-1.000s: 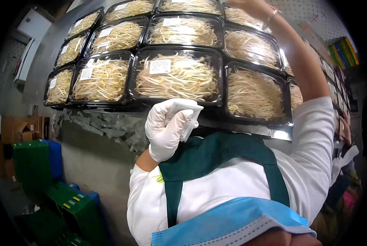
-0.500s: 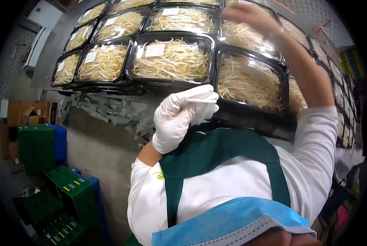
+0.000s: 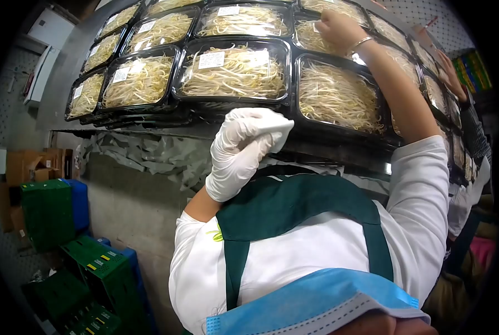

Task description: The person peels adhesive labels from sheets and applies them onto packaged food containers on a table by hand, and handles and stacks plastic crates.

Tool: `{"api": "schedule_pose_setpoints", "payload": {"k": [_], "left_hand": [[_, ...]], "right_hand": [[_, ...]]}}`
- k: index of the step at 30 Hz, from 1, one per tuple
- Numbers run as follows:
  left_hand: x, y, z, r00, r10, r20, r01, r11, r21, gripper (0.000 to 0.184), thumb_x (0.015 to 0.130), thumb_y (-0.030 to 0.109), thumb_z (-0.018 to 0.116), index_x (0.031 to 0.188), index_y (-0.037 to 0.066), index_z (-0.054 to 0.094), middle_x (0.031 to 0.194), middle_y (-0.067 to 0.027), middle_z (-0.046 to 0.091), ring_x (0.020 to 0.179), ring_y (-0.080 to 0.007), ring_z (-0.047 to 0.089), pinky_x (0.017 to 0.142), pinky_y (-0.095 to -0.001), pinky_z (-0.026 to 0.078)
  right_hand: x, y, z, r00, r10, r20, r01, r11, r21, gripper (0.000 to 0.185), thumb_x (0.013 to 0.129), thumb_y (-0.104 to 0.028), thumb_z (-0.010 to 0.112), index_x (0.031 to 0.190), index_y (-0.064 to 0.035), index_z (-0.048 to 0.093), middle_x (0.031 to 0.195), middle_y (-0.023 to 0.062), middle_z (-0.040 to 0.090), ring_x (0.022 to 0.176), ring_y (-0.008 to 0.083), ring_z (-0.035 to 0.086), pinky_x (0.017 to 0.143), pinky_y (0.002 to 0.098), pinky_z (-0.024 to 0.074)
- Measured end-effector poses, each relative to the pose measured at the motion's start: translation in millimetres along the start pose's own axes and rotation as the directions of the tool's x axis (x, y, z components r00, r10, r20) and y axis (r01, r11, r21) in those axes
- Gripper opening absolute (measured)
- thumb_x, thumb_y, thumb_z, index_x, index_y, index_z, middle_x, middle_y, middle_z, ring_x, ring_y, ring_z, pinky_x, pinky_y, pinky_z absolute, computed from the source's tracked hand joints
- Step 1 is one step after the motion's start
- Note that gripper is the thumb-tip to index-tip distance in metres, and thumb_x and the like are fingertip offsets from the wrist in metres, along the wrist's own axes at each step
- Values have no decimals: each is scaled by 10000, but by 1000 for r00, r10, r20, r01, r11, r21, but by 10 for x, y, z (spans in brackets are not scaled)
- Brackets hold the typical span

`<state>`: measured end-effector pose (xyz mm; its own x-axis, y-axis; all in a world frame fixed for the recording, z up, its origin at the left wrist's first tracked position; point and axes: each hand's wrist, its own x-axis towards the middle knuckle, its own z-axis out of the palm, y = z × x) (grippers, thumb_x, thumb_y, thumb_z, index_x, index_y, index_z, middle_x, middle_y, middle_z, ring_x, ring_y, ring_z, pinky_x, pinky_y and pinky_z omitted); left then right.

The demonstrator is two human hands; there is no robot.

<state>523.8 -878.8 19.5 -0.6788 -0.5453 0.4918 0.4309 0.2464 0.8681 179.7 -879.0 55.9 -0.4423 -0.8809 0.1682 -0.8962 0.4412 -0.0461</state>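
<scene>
My left hand, in a white glove, is closed around a thin stack of white labels in front of the table edge. My bare right hand, a bangle at its wrist, is over a black tray of bean sprouts in the second row. Its fingers are curled, and a small white label shows at their tips. Nearer me, a clear-lidded bean sprout tray shows no label. The tray to its left bears a white label on its lid.
Stacked sprout trays stand in rows across the metal table. Another person's hand reaches in at the right. Green crates and cardboard boxes stand on the floor at left.
My right hand has come down onto the second-row tray, and its fingers have curled there. My left hand has turned, showing the broad side of the label stack. Another person's hand has appeared at right.
</scene>
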Motion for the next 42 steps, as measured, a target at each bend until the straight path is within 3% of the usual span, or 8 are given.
{"api": "schedule_pose_setpoints", "payload": {"k": [6,9,12,16,27,30,35,42], "left_hand": [[-42,220,137,919,-394,-38,305,767,-565,292,828,-65,496,1115,-20,476,1040,-149,584,912,-170,583,794,-289,500],[-57,159,105,914,-405,-13,334,771,-542,137,836,14,543,968,-18,567,893,-154,625,740,-167,623,659,-264,529],[-182,-30,24,987,-151,53,153,783,-603,133,827,46,573,946,-12,567,844,-124,624,703,-132,603,635,-247,511],[-15,186,245,964,-265,-18,245,913,-325,266,785,5,603,1039,-30,531,956,-153,615,751,-144,609,643,-246,521],[-28,99,327,887,-405,221,453,676,-581,348,873,-20,446,1211,-9,359,1086,-180,549,890,-198,596,736,-303,518],[-41,-10,338,903,-348,252,430,732,-529,160,872,-10,457,1004,-37,542,936,-173,610,760,-193,625,673,-300,543],[-31,-54,504,934,-187,304,338,739,-583,82,807,-1,581,884,2,554,778,-116,619,584,-118,564,518,-231,474],[11,-17,757,898,-213,384,354,868,-348,113,839,14,532,951,-3,532,980,-127,603,773,-154,605,645,-250,496]], "right_hand": [[-362,90,-145,976,32,-215,-53,994,-95,264,743,-267,566,764,-4,588,678,173,590,654,280,575,595,369,449],[-961,-708,-478,957,-285,55,147,640,754,332,845,-275,552,1056,-20,543,898,92,589,839,155,561,759,287,446],[-1718,-1361,-605,885,-464,-26,275,478,834,339,670,-154,726,953,-35,582,850,44,590,861,147,550,736,274,431],[-1635,-1047,-614,901,-240,-362,432,586,686,95,742,-77,640,816,-26,608,731,67,599,676,135,560,631,270,456],[-1457,-452,-364,991,-10,-136,-21,974,-226,363,833,-394,508,909,-45,568,795,139,599,815,262,577,676,356,469],[-1843,-745,-487,993,-56,-107,109,797,594,260,777,-242,618,920,-29,575,774,88,587,768,205,566,684,303,450],[-2300,-988,-513,909,-197,-367,413,535,737,79,723,-60,665,767,-40,602,720,31,586,725,146,551,666,264,431],[-2133,777,-763,932,361,26,-355,899,257,210,788,-237,545,790,-28,553,708,121,576,678,234,549,611,335,438]]}}
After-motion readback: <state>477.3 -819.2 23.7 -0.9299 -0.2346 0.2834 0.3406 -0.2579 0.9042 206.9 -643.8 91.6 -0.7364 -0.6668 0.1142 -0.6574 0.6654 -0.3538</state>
